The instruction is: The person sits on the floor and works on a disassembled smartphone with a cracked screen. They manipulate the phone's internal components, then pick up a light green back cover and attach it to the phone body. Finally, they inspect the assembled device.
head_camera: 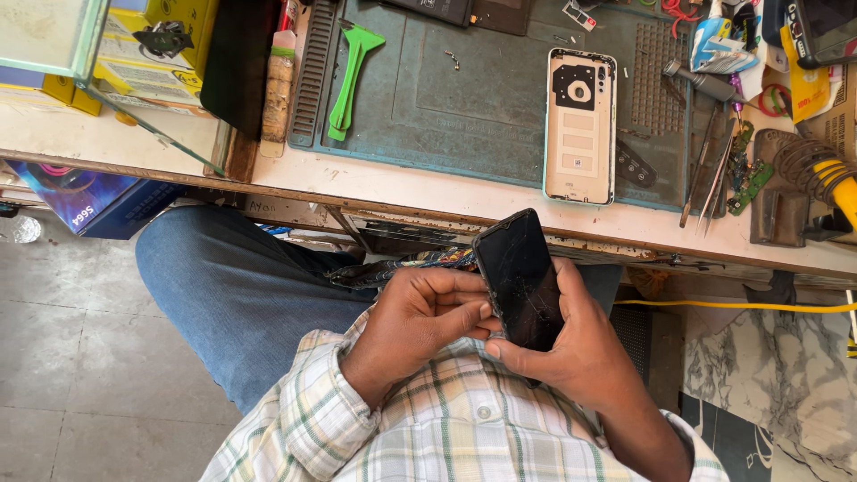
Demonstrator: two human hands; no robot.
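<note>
item log, l to r: green pry tool (350, 78) parked on work mat (464, 116), my left hand (420, 326) + right hand (571, 348) both clenched round cracked black phone (520, 279) over lap, braced for grip; back cover (580, 125) laid inside-up on mat w/ tweezers (710, 174) beside.

Phone (520, 278) lower end hidden behind right hand (580, 344) and left hand (420, 321); soldering iron (826, 174) cut off by right edge; parts on green mat (473, 98) too small to identify.
</note>
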